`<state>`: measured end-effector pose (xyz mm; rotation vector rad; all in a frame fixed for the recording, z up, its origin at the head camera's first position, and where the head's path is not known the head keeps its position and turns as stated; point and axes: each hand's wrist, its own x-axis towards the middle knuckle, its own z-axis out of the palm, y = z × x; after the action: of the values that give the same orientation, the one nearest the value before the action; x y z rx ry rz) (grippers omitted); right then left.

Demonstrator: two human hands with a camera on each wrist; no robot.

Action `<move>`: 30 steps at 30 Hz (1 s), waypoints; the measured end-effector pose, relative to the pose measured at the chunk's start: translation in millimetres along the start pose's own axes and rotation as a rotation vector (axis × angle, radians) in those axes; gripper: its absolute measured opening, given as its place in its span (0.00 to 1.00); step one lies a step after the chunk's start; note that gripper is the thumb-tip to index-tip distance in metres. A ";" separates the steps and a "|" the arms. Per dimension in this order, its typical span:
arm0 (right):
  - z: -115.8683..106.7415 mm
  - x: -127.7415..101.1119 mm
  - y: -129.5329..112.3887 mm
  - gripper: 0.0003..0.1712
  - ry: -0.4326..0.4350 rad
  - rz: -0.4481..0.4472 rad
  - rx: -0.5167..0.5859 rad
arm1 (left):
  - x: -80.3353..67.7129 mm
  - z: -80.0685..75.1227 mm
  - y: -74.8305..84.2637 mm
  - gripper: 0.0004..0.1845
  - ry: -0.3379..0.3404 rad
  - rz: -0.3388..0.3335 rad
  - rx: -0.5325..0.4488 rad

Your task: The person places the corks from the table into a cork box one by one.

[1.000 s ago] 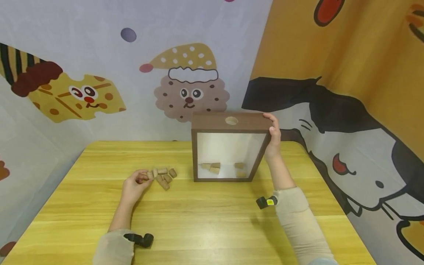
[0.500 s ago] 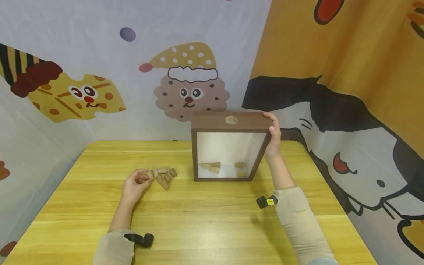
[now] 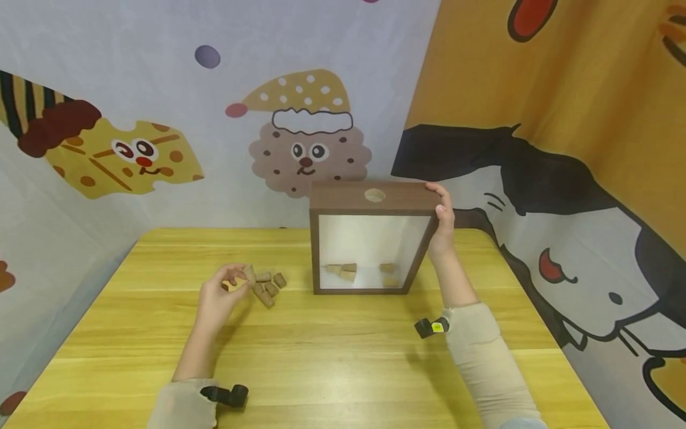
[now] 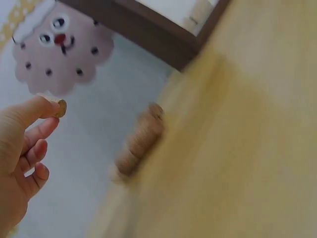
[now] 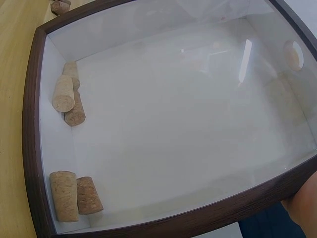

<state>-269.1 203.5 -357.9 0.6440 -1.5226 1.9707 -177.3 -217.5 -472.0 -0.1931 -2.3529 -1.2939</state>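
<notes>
Dark brown and rectangular, the clear-fronted box (image 3: 343, 199) stood gripped by the right hand (image 3: 442, 223) with five tapered tan corks (image 5: 64, 196) inside, while the left hand (image 3: 218, 298) pinched another cork (image 4: 61, 108) beside a loose cork cluster (image 3: 264, 294) on the yellow wood-grain table (image 3: 332, 357), the work seemingly partway done.

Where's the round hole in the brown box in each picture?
Head: the hole is near the middle, in the box's top side.
Left wrist: not in it; only part of the box shows, at the top.
Right wrist: the hole is near the right edge, upper half.
Shared landmark: the box's dark brown frame.
</notes>
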 end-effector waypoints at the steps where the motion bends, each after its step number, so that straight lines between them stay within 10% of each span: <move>1: 0.0 0.0 -0.1 0.32 0.000 -0.002 -0.004 | 1.9 -0.5 6.0 0.19 0.007 0.013 -0.008; 16: -0.2 -1.2 -0.7 0.33 -0.009 -0.002 -0.004 | 47.3 1.1 113.5 0.19 0.068 0.348 -0.149; 25: -0.7 -1.5 -0.8 0.35 -0.016 -0.014 -0.008 | 81.3 16.6 176.3 0.22 -0.010 0.564 -0.210; 30: -0.7 -0.8 -1.3 0.34 -0.014 -0.018 -0.022 | 99.2 31.0 206.4 0.21 -0.072 0.571 -0.231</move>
<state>-267.6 204.3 -357.7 0.6618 -1.5389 1.9375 -207.8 -86.8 -283.8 -0.9214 -1.9754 -1.2649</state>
